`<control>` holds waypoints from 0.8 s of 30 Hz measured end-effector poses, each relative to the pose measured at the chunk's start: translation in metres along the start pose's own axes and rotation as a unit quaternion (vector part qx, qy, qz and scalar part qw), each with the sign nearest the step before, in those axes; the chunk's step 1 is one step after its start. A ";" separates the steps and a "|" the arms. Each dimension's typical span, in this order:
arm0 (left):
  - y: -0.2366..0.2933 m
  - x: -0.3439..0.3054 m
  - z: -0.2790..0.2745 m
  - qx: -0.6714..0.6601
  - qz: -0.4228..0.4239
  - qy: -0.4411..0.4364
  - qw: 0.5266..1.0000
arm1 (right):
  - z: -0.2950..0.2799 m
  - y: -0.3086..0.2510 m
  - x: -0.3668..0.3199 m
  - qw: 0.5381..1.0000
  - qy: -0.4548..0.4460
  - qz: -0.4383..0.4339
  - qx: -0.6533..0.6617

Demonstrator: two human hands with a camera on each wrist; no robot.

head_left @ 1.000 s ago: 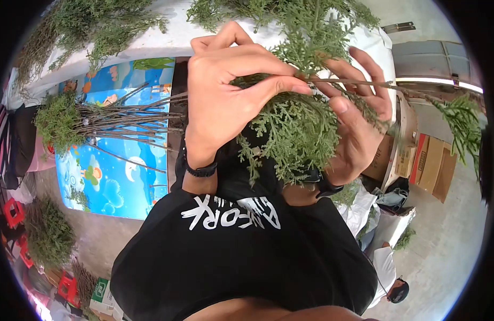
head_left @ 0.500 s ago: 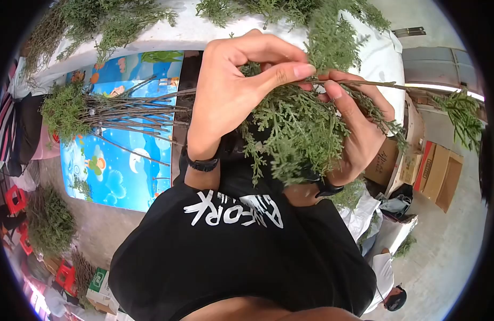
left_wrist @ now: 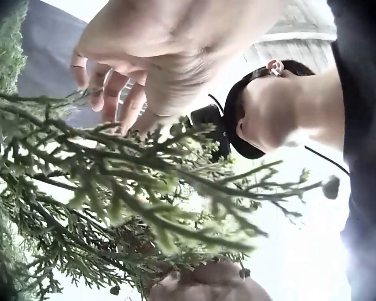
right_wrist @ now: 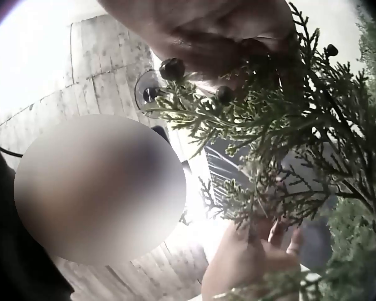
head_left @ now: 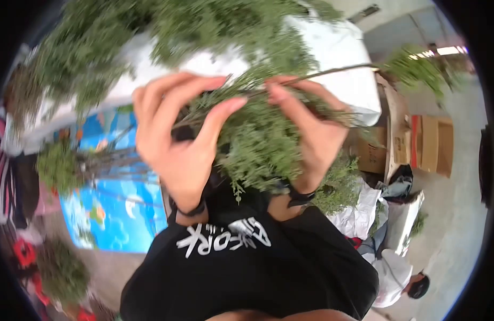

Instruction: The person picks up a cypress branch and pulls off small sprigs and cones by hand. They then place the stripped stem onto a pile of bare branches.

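Note:
In the head view my right hand (head_left: 316,128) pinches a cluster of leafy conifer branches (head_left: 260,147) between thumb and fingers. One long thin brown stem runs from there to a green tuft (head_left: 418,72) at the far right. My left hand (head_left: 175,136) is at the left of the cluster, its thumb and forefinger apart on either side of the thin stems. In the left wrist view the left hand (left_wrist: 169,56) shows loosely bent fingers above the foliage (left_wrist: 125,182). Flat scaly sprigs (right_wrist: 257,138) with small round cones hang below the right hand (right_wrist: 219,31).
More greenery (head_left: 215,32) covers the white table (head_left: 343,48) ahead. Bare-stemmed branches (head_left: 60,166) lie across a blue cartoon-printed surface (head_left: 113,224) at left. Cardboard boxes (head_left: 437,144) stand at right, and a person in white (head_left: 391,278) is behind on that side.
My left hand has moved left, away from the right hand, and its thumb and forefinger have parted. The right thumb and fingers have come together on the branches. The head view has shifted.

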State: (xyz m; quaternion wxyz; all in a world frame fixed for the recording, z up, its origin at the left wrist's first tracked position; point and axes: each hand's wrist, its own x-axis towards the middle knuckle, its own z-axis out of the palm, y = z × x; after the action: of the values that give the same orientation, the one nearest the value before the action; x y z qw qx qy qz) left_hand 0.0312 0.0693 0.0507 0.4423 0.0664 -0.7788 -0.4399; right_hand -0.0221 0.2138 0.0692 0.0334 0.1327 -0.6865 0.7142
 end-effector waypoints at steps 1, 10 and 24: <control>0.006 0.002 0.006 -0.018 0.009 -0.018 1.000 | 0.002 -0.004 0.000 1.000 -0.004 -0.008 0.017; -0.001 -0.005 0.012 -0.015 0.081 -0.015 0.996 | -0.021 -0.016 -0.004 0.935 -0.214 -0.208 -0.191; 0.013 -0.007 0.057 -0.037 0.116 -0.079 0.989 | -0.237 0.207 0.159 0.951 0.027 -0.003 -0.307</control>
State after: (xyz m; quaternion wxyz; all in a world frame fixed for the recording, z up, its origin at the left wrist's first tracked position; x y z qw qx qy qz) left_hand -0.0031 0.1161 0.0434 0.4293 -0.0756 -0.7972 -0.4176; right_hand -0.2564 0.4159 -0.1001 0.0934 0.0989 -0.8709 0.4723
